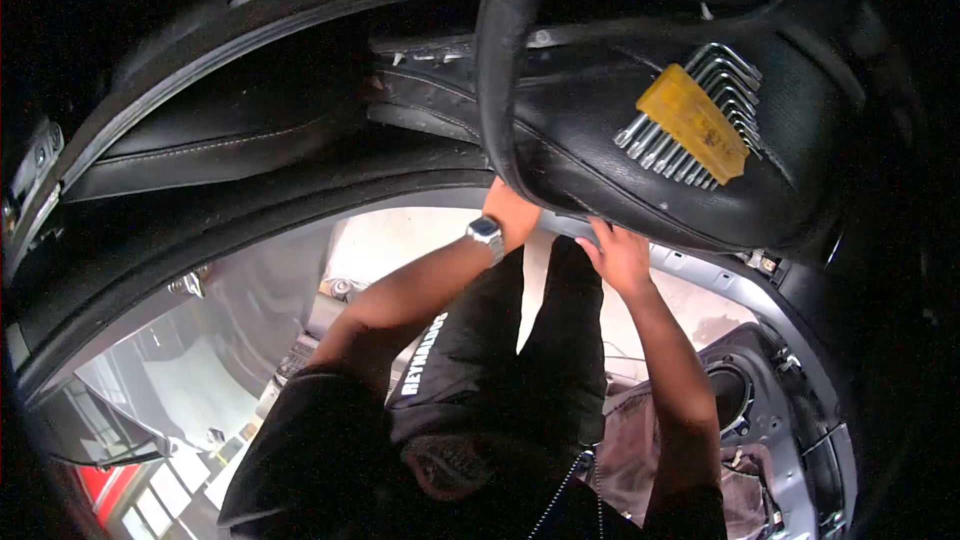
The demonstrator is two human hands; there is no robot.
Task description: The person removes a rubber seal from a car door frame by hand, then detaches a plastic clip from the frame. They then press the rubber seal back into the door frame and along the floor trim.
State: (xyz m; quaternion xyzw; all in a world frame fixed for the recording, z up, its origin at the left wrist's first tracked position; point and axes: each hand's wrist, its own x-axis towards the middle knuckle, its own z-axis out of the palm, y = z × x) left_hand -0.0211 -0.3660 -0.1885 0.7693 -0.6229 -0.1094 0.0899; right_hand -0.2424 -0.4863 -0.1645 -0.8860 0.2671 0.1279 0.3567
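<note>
My left hand [512,208], below a silver wristwatch [485,233], reaches up to the lower end of a long, curved black strip [497,70]. Its fingers are hidden behind the strip and the seat edge. My right hand [622,255] rests its fingertips at the lower edge of a black leather seat [590,180], thumb and fingers apart. On this seat, up and right of both hands, lies a set of L-shaped keys [735,75] in a yellow plastic holder [692,123].
A grey metal door sill [705,275] runs below the seat. At the lower right stands an open door panel [790,410] with a round speaker [730,392]. Glossy grey bodywork [230,340] curves along the left. My legs [560,310] stand in the door opening.
</note>
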